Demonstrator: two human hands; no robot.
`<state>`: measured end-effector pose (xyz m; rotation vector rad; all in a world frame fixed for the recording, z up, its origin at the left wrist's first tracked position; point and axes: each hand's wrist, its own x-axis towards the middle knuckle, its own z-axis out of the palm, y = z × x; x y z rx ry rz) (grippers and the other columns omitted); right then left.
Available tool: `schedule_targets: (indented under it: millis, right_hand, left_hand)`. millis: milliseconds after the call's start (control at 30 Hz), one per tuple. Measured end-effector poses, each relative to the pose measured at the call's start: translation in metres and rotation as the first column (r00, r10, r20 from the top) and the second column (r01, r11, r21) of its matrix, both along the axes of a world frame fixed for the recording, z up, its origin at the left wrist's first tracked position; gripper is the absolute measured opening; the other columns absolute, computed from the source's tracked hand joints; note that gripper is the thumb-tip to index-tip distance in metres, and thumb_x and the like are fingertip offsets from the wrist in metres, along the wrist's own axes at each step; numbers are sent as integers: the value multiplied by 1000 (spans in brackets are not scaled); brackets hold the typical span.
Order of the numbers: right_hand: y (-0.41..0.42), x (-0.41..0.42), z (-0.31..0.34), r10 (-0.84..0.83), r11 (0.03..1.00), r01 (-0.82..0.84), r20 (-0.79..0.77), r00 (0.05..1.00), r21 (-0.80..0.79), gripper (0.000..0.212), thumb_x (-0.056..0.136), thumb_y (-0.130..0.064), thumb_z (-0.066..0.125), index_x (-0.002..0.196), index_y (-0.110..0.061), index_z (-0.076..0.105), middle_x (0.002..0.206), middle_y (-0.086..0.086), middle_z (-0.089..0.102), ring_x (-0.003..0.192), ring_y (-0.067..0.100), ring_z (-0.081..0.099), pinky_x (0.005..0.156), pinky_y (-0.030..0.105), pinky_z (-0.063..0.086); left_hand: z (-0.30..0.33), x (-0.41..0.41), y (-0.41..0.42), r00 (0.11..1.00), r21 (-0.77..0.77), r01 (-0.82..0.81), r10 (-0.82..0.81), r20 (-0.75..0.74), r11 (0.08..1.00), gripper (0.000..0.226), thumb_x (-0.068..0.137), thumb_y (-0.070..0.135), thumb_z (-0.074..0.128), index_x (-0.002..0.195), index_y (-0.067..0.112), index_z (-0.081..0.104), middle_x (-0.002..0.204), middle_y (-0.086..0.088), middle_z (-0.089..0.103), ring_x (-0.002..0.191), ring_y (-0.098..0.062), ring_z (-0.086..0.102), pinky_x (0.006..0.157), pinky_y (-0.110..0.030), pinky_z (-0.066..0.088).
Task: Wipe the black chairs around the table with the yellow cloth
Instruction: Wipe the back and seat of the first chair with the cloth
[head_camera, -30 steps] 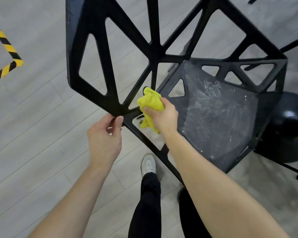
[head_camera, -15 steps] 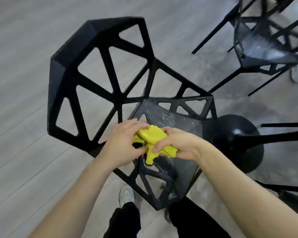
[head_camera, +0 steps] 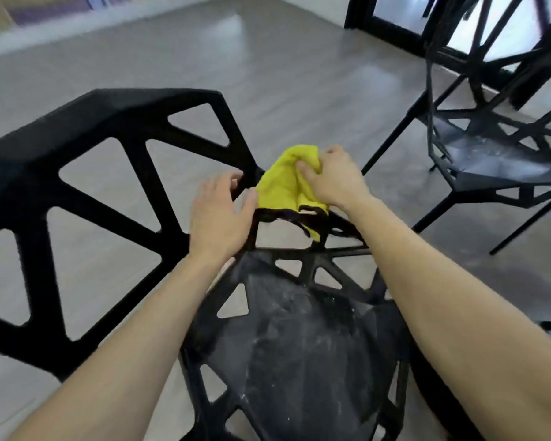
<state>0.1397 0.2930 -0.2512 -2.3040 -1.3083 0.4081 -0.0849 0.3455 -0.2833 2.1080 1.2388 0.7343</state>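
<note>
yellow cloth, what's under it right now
The crumpled yellow cloth drapes over a black strut of the near black lattice chair; the right hand grips it. The covered strut surface is hidden.

No text, label, brand, number or sign can be read anywhere in the view.
</note>
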Motion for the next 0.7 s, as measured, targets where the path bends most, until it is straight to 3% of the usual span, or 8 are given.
schedule_targets:
  millis: [67,133,167,233,333,400,600,700]
  right_hand:
    - [24,2,-34,86,972,-85,-8,996,-218,66,112,-55,34,137,1,61,139,31,58,131,44,55,106,44,42]
    - [33,2,-60,144,973,-137,22,989,-185,72,112,-57,28,159,-4,37,154,28,49,140,45,48,114,49,39]
    - [37,5,-69,153,987,-148,90,984,-60,71,110,-57,32,161,-7,32,153,25,48,139,46,49,113,52,40]
    - [42,9,-80,183,969,-217,251,951,115,58,109,-55,39,145,-10,48,136,17,55,126,43,56,103,51,45]
    - [41,13,-88,222,956,-264,271,936,129,56,102,-69,47,108,-14,56,106,11,64,97,33,57,79,41,38]
    - [33,22,-93,124,971,-177,290,949,164,54,101,-68,51,106,-14,59,105,16,69,98,39,60,75,40,35]
    - [-55,65,-96,9,1000,4,457,889,-27,47,102,-62,51,116,-20,67,119,16,62,115,41,60,90,46,48]
    - [-51,55,-88,117,988,-32,582,805,-154,38,111,-39,48,125,-9,64,127,18,61,121,40,61,96,45,49]
  left_hand:
    - [-29,-2,21,958,153,-116,151,-243,981,51,111,49,41,147,15,52,140,-13,62,130,-38,56,108,-53,45]
    - [-58,-5,33,884,146,-190,233,-404,971,52,114,50,31,136,12,58,128,-20,68,118,-46,63,93,-52,48]
    - [-71,-4,37,862,205,-219,287,-417,954,51,115,50,29,126,13,62,115,-20,72,107,-46,67,82,-49,48]
    - [-85,4,45,848,364,-264,395,-353,893,49,114,48,30,114,16,66,96,-15,74,91,-44,69,68,-43,41]
    - [-84,24,66,864,420,-254,400,-306,871,48,114,50,29,115,19,66,94,-12,72,90,-41,68,68,-41,38]
    - [-79,39,80,885,437,-202,355,-301,876,46,115,49,30,118,21,67,95,-9,71,94,-39,68,71,-40,37]
    - [-72,81,108,936,330,-35,147,-319,943,41,112,50,26,111,32,63,95,2,69,95,-31,65,77,-42,42]
    - [-71,87,111,939,327,-18,129,-320,945,38,113,47,26,109,31,61,97,1,69,93,-28,62,75,-41,38]
